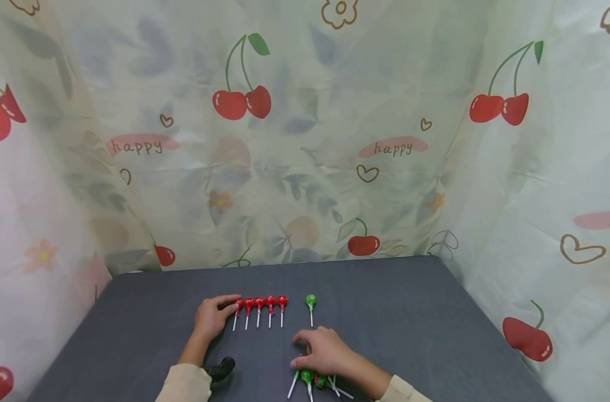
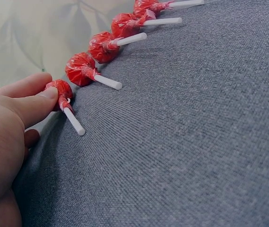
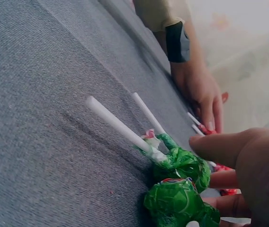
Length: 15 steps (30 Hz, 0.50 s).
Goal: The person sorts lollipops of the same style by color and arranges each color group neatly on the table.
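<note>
At the left end of a row of several red lollipops (image 1: 260,302), my left hand (image 1: 209,319) pinches the outermost red lollipop (image 2: 64,90) by its wrapped head, thumb and forefinger on either side. Its white stick points toward me. My right hand (image 1: 329,352) hovers over a loose group of green lollipops (image 1: 307,377) nearer the front. In the right wrist view, the thumb and fingers stand apart beside a green lollipop (image 3: 189,165), and a gap shows between thumb and wrapper. Part of the group is hidden under this hand.
One green lollipop (image 1: 311,301) lies alone to the right of the red row, stick toward me. The dark grey tabletop (image 1: 410,312) ends at a cherry-patterned curtain (image 1: 295,167) behind and at both sides. A black strap (image 1: 220,369) is on the left wrist.
</note>
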Available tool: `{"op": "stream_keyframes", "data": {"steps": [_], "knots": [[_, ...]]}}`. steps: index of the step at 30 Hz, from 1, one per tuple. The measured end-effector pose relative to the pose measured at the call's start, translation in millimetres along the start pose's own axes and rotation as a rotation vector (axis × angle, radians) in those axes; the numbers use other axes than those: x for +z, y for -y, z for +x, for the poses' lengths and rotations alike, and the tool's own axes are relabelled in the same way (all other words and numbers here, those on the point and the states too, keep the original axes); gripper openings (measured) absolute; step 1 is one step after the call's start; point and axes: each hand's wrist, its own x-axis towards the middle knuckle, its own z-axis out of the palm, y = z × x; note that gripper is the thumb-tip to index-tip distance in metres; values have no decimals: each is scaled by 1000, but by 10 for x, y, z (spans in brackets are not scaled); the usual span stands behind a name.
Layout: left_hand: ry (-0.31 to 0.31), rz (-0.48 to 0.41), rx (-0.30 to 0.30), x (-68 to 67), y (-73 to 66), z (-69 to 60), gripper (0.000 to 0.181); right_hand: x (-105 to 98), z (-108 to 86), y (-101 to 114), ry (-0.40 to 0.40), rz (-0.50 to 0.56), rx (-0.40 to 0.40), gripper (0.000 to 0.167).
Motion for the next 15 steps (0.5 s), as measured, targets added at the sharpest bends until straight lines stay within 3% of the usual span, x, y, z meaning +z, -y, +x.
{"op": "stream_keyframes", "data": {"steps": [6,15], "knots": [[-3,-12,-3,-3,-9,-14,25,-3,-23,39,-11,-19,-25,28],[-10,-16,4,-3,-11,-6,25,-43,18,25,-4,52,-41,18]]}}
